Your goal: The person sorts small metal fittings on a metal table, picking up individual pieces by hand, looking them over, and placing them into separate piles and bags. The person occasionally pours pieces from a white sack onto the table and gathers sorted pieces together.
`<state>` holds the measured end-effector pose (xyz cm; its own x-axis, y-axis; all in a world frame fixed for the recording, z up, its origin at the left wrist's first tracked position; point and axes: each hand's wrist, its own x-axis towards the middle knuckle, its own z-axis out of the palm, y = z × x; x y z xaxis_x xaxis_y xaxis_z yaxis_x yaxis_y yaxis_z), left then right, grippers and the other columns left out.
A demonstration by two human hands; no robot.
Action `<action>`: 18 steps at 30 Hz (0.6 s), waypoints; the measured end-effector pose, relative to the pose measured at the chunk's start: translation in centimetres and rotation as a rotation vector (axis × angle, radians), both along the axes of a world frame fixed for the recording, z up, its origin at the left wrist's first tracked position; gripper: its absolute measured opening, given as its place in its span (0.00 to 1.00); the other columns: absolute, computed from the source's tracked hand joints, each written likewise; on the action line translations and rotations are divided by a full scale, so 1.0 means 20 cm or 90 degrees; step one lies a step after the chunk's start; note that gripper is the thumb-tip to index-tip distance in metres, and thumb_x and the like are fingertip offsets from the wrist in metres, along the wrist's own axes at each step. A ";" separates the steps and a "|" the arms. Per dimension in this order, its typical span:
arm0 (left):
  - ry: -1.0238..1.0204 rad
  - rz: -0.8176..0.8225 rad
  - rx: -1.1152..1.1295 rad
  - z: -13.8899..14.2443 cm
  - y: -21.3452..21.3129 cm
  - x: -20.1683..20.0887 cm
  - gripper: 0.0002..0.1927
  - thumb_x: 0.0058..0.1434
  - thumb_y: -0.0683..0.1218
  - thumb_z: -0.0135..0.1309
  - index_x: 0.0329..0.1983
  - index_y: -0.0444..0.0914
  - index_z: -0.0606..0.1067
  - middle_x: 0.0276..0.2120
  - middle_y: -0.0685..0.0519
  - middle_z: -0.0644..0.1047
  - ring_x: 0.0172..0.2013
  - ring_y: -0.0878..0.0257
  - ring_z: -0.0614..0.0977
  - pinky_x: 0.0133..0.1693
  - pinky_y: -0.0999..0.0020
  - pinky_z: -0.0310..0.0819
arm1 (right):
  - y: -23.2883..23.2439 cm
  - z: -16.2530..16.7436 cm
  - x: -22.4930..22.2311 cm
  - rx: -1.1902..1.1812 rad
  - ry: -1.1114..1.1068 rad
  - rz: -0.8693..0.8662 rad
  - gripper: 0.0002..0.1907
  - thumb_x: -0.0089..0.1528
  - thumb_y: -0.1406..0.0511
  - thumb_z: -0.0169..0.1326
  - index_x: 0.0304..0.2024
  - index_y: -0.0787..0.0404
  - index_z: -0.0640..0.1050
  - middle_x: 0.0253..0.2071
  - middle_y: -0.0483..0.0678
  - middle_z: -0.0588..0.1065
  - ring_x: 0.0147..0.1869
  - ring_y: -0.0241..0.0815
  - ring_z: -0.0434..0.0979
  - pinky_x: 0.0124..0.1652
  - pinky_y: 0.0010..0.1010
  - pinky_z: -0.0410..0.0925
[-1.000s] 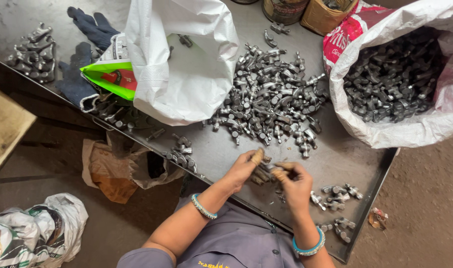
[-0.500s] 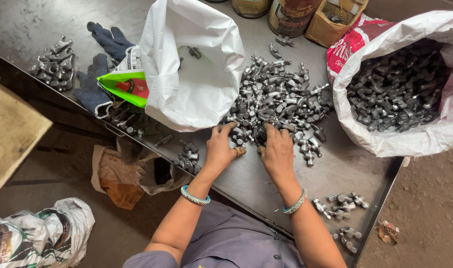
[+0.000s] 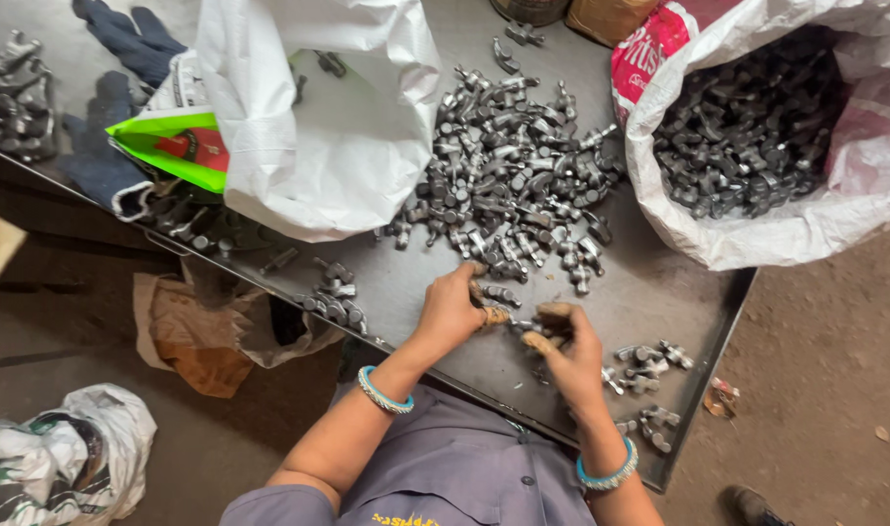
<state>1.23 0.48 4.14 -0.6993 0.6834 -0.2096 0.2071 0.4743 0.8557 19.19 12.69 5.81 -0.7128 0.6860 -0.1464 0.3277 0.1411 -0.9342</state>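
A person sits at a big dark metal table [image 3: 679, 292] with a low rim. The top looks grey, dusty and scratched. Under it is a brown dirt floor [image 3: 825, 370].

The left hand [image 3: 452, 310] and the right hand [image 3: 569, 346] meet near the front edge of the table. The fingers of both hands are curled around small metal parts [image 3: 511, 319], which they hold between them, just in front of the big heap. Each wrist has a blue bangle.

The big heap of grey metal parts [image 3: 508, 180] lies in the middle of the table, just behind the hands. A little bunch of parts [image 3: 644, 356] lies beside the right hand, and another little bunch [image 3: 333, 297] lies to the left.

A white sack [image 3: 318, 127] slumps on the left side of the table. A second white sack [image 3: 757, 127] sits on the right, wide open and full of dark parts. Dark blue gloves [image 3: 123, 39] lie at the far left, near one more pile of parts [image 3: 16, 93].

On the floor there is a crumpled brown bag [image 3: 191, 331] under the table and a white bag [image 3: 65, 458] in the corner
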 end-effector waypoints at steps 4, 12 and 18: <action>-0.042 0.013 0.055 0.06 -0.01 -0.02 0.34 0.41 0.51 0.77 0.50 0.37 0.76 0.31 0.45 0.83 0.30 0.53 0.85 0.33 0.60 0.77 | 0.00 -0.09 0.16 -0.417 0.257 -0.077 0.28 0.56 0.73 0.64 0.59 0.64 0.74 0.47 0.49 0.76 0.50 0.41 0.78 0.50 0.33 0.74; -0.221 -0.049 0.293 0.12 -0.06 0.14 0.22 0.49 0.46 0.70 0.48 0.39 0.81 0.33 0.58 0.78 0.20 0.74 0.74 0.21 0.77 0.68 | 0.00 -0.20 0.17 -0.511 0.271 -0.113 0.20 0.61 0.74 0.60 0.56 0.70 0.76 0.46 0.53 0.79 0.46 0.42 0.81 0.46 0.33 0.76; -0.570 0.038 0.253 -0.11 -0.03 0.20 0.11 0.59 0.44 0.65 0.42 0.35 0.82 0.28 0.57 0.80 0.21 0.74 0.76 0.17 0.79 0.62 | -0.02 -0.23 0.14 -0.507 0.175 -0.130 0.18 0.62 0.71 0.59 0.54 0.70 0.78 0.38 0.52 0.81 0.34 0.39 0.80 0.30 0.28 0.74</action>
